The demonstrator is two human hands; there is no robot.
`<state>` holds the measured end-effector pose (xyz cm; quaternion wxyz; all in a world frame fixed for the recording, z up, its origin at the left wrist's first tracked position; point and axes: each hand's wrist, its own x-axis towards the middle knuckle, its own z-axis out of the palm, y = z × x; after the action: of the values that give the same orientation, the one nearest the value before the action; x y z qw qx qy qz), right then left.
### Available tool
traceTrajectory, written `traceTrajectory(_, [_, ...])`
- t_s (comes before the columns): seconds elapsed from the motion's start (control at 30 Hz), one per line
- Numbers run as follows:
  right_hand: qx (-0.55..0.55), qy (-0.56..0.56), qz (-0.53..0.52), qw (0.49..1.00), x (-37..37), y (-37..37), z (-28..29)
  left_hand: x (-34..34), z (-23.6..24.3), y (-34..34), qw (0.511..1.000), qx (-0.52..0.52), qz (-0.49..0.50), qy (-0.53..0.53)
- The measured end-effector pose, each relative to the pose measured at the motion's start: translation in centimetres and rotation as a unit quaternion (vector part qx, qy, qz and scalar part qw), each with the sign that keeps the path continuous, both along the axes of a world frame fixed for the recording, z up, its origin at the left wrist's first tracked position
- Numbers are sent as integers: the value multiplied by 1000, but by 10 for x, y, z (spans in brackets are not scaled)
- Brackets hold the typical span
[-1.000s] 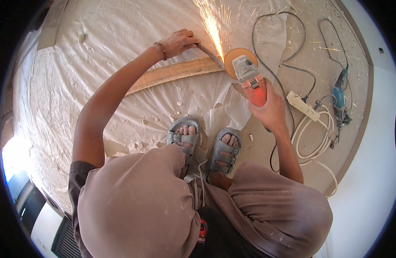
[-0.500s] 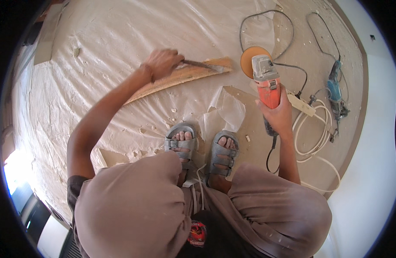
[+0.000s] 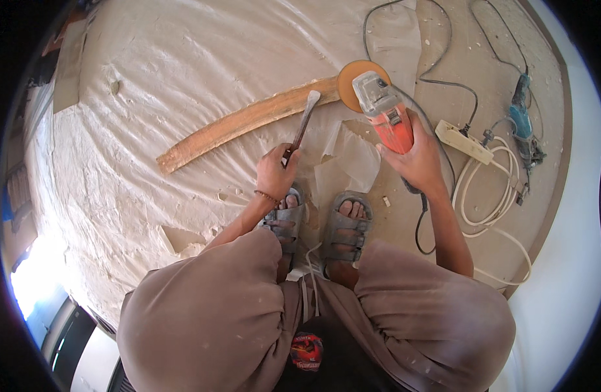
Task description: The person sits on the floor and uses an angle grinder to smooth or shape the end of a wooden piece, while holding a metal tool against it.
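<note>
I squat on a floor covered with a dusty plastic sheet (image 3: 183, 59). My left hand (image 3: 276, 171) grips the handle of a flat metal chisel (image 3: 305, 119), whose blade end rests by a long curved wooden piece (image 3: 241, 123) lying on the sheet. My right hand (image 3: 414, 157) holds an orange angle grinder (image 3: 384, 112). Its round sanding disc (image 3: 352, 78) sits at the right end of the wooden piece. No sparks show.
My sandalled feet (image 3: 343, 225) stand just below the hands. A white power strip (image 3: 463, 141) with coiled white cable (image 3: 493, 189) lies to the right. A blue power tool (image 3: 522, 124) lies further right by the wall. Black cords (image 3: 437, 59) loop across the floor.
Sparks flew from the grinder on the wood a second ago; they have stopped. My left hand left the wood, took the chisel and drew back toward my feet.
</note>
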<state>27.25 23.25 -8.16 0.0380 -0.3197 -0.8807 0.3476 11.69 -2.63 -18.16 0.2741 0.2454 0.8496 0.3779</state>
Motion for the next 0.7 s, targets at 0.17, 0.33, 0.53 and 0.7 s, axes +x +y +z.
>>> traceTrajectory(0.17, [12, -33, 42, 998, -24, 4, -2, -3, -3, 0, 1000, -23, -16, -8])
traceTrajectory(0.33, [22, -80, 75, 994, -42, 9, -2, -4, -3, 0, 1000, -7, -24, 6])
traceTrajectory(0.53, [25, -87, 78, 993, -47, 11, -11, -6, -9, -4, 999, 23, -29, 2])
traceTrajectory(0.7, [3, -109, 87, 990, -51, 13, -7, -5, -8, -4, 999, 31, -22, -1])
